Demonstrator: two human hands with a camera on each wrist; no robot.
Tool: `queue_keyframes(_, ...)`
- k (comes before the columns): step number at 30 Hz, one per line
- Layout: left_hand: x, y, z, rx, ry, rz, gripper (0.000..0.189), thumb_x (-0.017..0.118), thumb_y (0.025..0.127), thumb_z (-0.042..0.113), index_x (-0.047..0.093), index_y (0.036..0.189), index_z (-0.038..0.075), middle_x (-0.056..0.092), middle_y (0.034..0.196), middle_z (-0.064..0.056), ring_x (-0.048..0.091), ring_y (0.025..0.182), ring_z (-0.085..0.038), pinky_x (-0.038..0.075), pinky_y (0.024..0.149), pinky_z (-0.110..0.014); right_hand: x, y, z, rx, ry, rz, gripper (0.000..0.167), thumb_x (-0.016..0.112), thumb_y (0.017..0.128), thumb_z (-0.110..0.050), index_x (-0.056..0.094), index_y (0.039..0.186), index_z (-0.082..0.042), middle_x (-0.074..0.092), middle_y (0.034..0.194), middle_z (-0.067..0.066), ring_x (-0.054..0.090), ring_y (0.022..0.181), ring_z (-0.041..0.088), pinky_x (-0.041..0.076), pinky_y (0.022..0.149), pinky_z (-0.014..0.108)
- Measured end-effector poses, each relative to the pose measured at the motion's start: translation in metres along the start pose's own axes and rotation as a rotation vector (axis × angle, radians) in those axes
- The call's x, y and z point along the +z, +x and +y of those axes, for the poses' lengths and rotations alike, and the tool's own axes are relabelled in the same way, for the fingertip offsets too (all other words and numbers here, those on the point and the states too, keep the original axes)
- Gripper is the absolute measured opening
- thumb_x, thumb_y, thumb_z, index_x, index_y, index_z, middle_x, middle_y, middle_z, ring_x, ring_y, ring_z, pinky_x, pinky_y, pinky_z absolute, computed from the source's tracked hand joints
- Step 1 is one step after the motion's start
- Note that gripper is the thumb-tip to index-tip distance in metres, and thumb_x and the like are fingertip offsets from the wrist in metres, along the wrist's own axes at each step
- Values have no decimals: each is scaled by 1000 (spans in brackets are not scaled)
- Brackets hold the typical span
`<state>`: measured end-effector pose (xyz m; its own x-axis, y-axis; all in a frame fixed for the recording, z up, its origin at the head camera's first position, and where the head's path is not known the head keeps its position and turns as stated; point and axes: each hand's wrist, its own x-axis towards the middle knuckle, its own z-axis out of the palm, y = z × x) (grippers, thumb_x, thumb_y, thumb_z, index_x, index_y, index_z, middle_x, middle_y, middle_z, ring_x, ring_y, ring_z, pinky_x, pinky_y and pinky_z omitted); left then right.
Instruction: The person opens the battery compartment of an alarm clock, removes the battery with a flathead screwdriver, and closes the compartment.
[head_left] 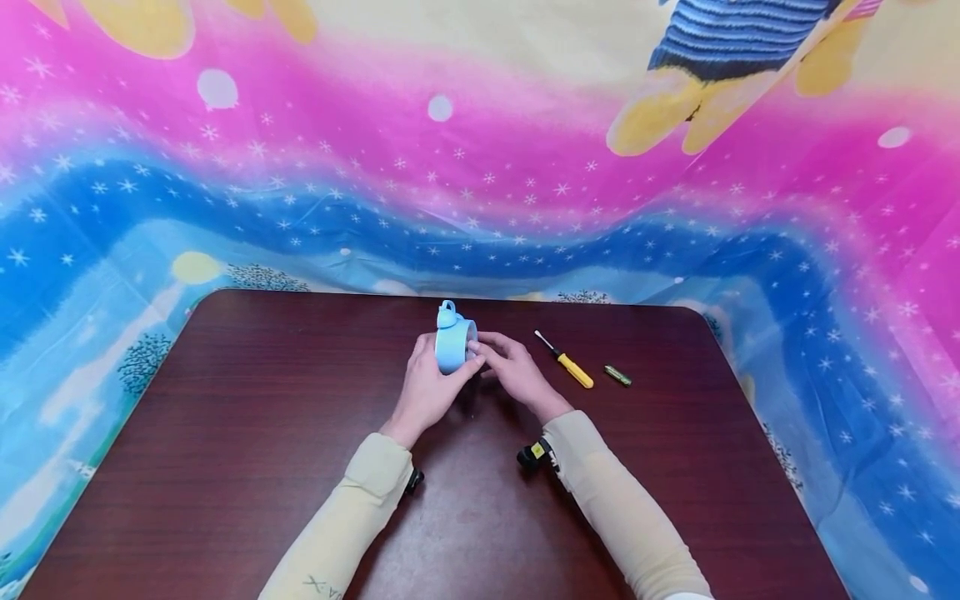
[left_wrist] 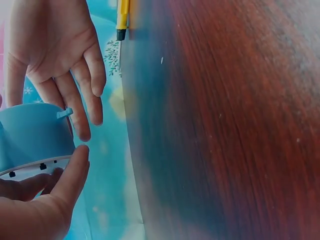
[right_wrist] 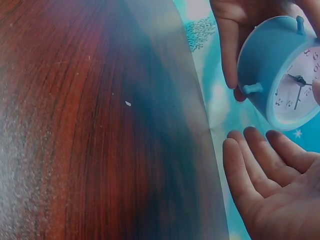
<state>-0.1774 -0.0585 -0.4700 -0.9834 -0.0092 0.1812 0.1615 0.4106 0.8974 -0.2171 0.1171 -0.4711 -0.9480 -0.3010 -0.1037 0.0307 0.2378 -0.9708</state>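
Note:
A light blue alarm clock (head_left: 452, 346) with a bell and loop handle on top is held above the table in my left hand (head_left: 427, 387). In the left wrist view, the fingers of that hand lie against one side of the clock (left_wrist: 37, 131). My right hand (head_left: 521, 375) is at the dial side, its thumb tip at the dial. Its other fingers (right_wrist: 260, 165) are extended beside the clock in the right wrist view. That view also shows the white dial with dark numerals and hands, and small blue feet on the casing (right_wrist: 267, 60).
Right of the hands on the dark wooden table (head_left: 262, 433) lie a yellow-handled screwdriver (head_left: 573, 371) and a small green cylinder (head_left: 617, 375), which looks like a battery. A printed cloth backdrop (head_left: 480, 167) surrounds the table's back and sides.

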Motion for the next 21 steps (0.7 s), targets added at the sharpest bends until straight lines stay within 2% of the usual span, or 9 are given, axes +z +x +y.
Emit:
queue_keyframes(6, 0, 0, -1, 24, 3, 42, 72, 76, 89, 47, 52, 141, 3, 56, 124, -8, 53, 108, -26, 46, 92, -41, 1, -1, -1, 3, -15, 2, 52, 62, 102, -44, 60, 140, -8, 62, 134, 8, 68, 106, 25, 53, 93, 49)
queue_keyframes(11, 1, 0, -2, 27, -34, 75, 63, 75, 91, 44, 52, 137, 6, 61, 120, -7, 58, 103, -24, 49, 86, -40, 1, 0, -1, 18, -8, -7, 49, 60, 104, -40, 61, 138, -5, 64, 130, 10, 68, 103, 25, 52, 93, 52)
queue_keyframes(16, 2, 0, 0, 23, -64, 71, 50, 68, 97, 44, 50, 129, 10, 64, 111, -10, 60, 96, -23, 50, 81, -40, 1, 0, -1, 28, -17, 4, 48, 59, 104, -38, 61, 135, -1, 66, 122, 13, 69, 99, 26, 53, 92, 52)
queue_keyframes(21, 2, -2, 1, 15, -68, 55, 40, 60, 103, 38, 46, 127, 9, 64, 114, -13, 60, 98, -25, 47, 83, -40, 1, 0, 1, 37, -25, 21, 53, 64, 100, -44, 62, 134, -3, 67, 120, 11, 69, 97, 25, 53, 92, 50)
